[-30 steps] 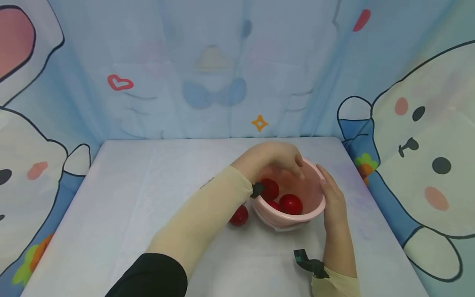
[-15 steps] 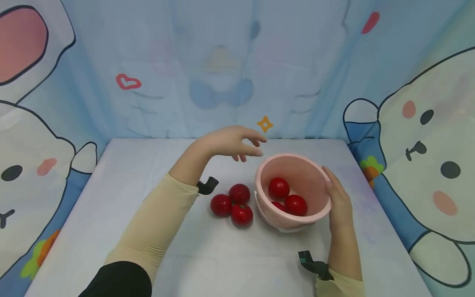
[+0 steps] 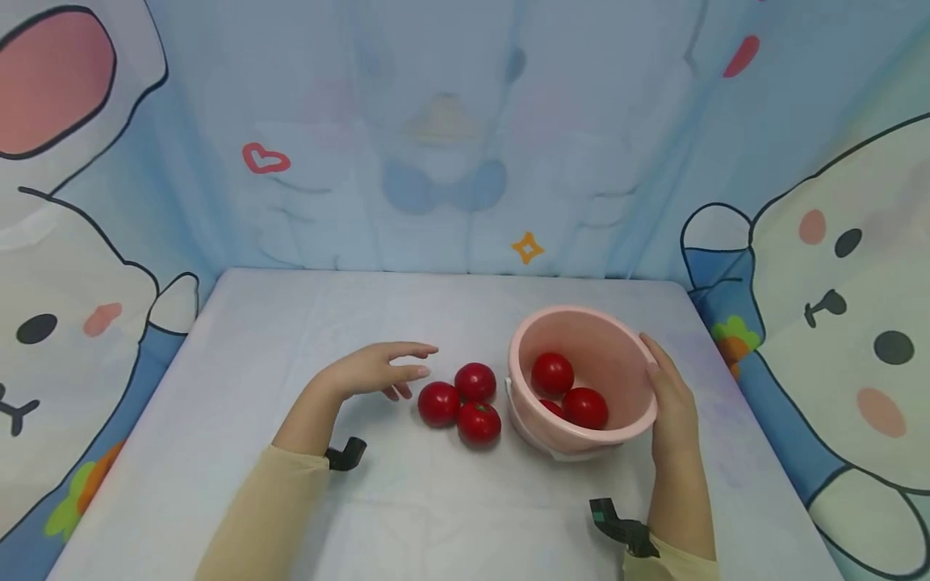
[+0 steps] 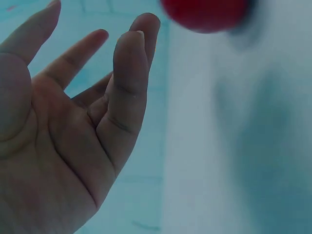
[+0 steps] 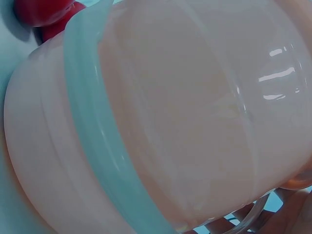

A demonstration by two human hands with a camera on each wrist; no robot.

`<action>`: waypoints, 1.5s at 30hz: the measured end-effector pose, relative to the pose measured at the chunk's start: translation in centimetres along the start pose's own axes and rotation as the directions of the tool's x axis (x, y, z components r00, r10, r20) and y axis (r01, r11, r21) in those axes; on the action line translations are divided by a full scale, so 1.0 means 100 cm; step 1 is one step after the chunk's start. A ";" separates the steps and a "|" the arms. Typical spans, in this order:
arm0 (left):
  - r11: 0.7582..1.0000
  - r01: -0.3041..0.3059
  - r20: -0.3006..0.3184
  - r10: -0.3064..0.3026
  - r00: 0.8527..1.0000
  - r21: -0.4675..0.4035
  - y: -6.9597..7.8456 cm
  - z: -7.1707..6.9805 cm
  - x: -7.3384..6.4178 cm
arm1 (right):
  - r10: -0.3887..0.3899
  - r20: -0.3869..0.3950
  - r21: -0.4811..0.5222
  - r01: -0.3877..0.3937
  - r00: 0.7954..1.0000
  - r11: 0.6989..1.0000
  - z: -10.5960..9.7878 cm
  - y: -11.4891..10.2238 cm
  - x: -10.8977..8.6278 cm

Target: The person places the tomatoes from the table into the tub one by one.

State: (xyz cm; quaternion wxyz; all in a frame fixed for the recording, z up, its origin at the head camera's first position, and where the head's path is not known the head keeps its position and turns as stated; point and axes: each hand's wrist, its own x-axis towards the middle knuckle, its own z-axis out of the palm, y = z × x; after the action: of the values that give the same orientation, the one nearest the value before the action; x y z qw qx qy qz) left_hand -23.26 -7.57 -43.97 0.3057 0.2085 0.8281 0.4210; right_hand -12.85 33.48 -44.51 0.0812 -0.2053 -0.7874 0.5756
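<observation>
In the head view my left hand (image 3: 370, 373) hovers left of three red tomatoes, (image 3: 439, 403) its fingers loosely spread with nothing between them. The left wrist view shows the same bare palm (image 4: 63, 141) with part of a tomato (image 4: 207, 12) beyond the fingertips. My right hand (image 3: 672, 407) holds the right side of a pink bucket (image 3: 559, 436), thumb at the rim and fingers along the outer wall. Inside the bucket lie red tomatoes (image 3: 585, 407), one partly hidden by the near rim. The bucket's wall (image 5: 180, 117) fills the right wrist view, fingers showing at the lower right.
A pale cloth covers the table (image 3: 436, 516). A blue curtain (image 3: 327, 97) with cartoon prints hangs behind it and at both sides. The bucket's whitish handle (image 5: 105, 131) hangs down across its outer wall.
My left hand has come out of the bucket and moved left and nearer, to beside the loose tomatoes, which its arm had partly covered. The right hand has stayed at the bucket.
</observation>
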 end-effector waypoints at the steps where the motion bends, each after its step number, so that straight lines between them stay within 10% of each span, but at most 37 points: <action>1: 1.000 0.008 -0.003 -0.008 1.000 -0.025 -0.009 0.005 0.000 | 0.001 -0.002 0.002 -0.001 1.000 1.000 -0.001 0.001 0.000; 7: 0.986 -0.007 -0.001 0.007 1.000 -0.169 -0.040 0.025 0.003 | -0.008 -0.005 0.016 0.008 1.000 1.000 -0.002 0.006 -0.001; 18: 0.952 -0.012 -0.009 0.010 1.000 -0.306 -0.054 0.041 0.008 | -0.024 -0.008 0.012 0.024 1.000 1.000 0.001 0.001 0.000; 45: 0.953 0.006 -0.062 -0.026 0.998 -0.302 -0.054 0.054 0.016 | 0.030 -0.007 0.013 -0.030 1.000 0.999 0.000 -0.002 0.001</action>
State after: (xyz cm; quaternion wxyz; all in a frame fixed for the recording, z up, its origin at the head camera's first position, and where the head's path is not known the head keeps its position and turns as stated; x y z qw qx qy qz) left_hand -21.21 -6.57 -51.37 0.3103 0.1389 0.7653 0.5466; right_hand -12.97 33.44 -44.33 0.0766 -0.2183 -0.7804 0.5809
